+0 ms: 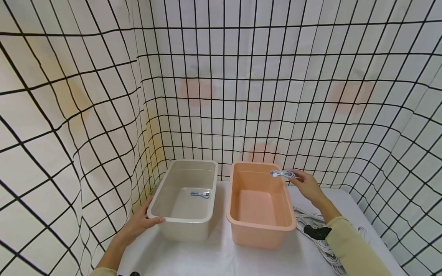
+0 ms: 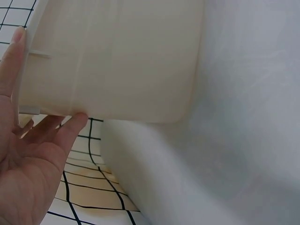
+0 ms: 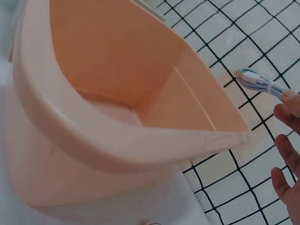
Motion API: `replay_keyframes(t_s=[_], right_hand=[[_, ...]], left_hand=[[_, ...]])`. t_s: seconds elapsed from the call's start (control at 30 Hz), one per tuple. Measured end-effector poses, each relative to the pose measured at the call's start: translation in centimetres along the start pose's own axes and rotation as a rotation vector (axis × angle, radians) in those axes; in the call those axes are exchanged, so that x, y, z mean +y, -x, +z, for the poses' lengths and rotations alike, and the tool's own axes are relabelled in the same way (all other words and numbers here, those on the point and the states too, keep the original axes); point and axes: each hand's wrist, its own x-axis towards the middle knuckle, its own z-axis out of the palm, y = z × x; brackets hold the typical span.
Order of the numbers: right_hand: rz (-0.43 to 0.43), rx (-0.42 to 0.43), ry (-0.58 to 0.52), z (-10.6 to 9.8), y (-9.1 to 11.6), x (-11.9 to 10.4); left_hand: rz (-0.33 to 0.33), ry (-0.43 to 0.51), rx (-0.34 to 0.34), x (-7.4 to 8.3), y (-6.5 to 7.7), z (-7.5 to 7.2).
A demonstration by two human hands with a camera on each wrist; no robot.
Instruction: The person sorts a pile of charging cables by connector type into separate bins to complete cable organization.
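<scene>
Across the near part of the work area, a white tablecloth (image 1: 221, 260) lay flat beneath the bins. At near right, a pile of white cord (image 1: 333, 255) rested on it, partly hidden by the right sleeve (image 1: 355, 249); a black object (image 1: 315, 232), kind unclear, showed beside that sleeve. At near left, the left hand (image 1: 138, 222) gripped a beige plastic bin (image 1: 184, 232) by its near left corner, thumb over the rim, fingers against the outer wall. A peach plastic bin (image 1: 257, 237) stood just right of it, a narrow gap between. Both bins' long sides ran away from the person.

On the beige bin's floor lay a bundled second cable (image 1: 199, 194), crosswise, plug to the right. Farther out, well apart from the left hand, the right hand (image 1: 308, 188) pinched a light-blue USB cable (image 1: 283, 174) by one end, raised near the peach bin's far right corner. Its long axis ran left to right, nearly level, plug pointing left, away from the fingers. Whether it overhung the opening could not be determined. Beyond, a white curtain with black grid lines (image 1: 229, 90) enclosed the sides and back.
</scene>
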Motion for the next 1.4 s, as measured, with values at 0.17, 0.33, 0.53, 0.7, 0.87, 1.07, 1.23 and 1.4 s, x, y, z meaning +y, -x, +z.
replay_keyframes(t_s=[0.17,0.33,0.53,0.7,0.87,1.07,1.23,1.4], right_hand=[[-0.014,-0.017,-0.016,1.0,-0.5,-1.2],[-0.005,-0.023,-0.034,1.7,-0.9,-2.2],[-0.036,-0.033,-0.061,2.4,-1.6,-3.3],[-0.051,-0.051,-0.107,3.5,-2.3,-4.3],[-0.072,-0.094,-0.165,4.7,-3.2,-5.6],[-0.096,-0.099,-0.179,5.6,-4.0,-7.0],[-0.11,-0.115,-0.167,6.6,-4.4,-7.7],[-0.093,-0.117,-0.142,7.8,-4.6,-8.3]], left_hand=[[-0.002,0.011,0.0,0.1,0.1,0.0],[-0.001,0.008,-0.006,0.3,0.3,0.0],[-0.009,0.007,-0.002,0.4,0.2,-0.1],[-0.006,0.013,0.003,0.4,0.1,-0.2],[0.0,0.005,0.007,0.3,0.2,-0.2],[-0.006,0.001,0.0,0.1,0.1,-0.2],[-0.002,0.007,0.002,0.1,0.2,-0.2],[0.004,0.023,-0.012,-0.1,0.2,0.0]])
